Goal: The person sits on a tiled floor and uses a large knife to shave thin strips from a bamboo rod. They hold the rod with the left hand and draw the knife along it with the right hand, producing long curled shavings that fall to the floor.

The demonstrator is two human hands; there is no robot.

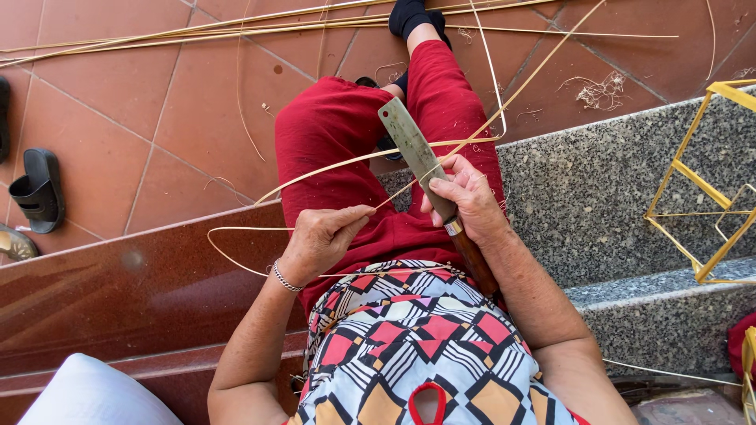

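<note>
Over the lap, the left hand (319,240) pinches a thin bamboo strip (339,163) between its fingers. At three o'clock of it, the right hand (466,201) wraps a knife (417,153), blade pointing to eleven o'clock, across the strip. Beyond, more strips (197,33) lie on the floor (157,118).

A long flat knife (415,149) angles up over red trousers, crossing a thin, pale bamboo strip (354,157).

You have one knife (421,161), two hands, left (319,240) and right (468,197), one bracelet (285,279), one black sandal (39,191), one yellow frame (697,185)
</note>
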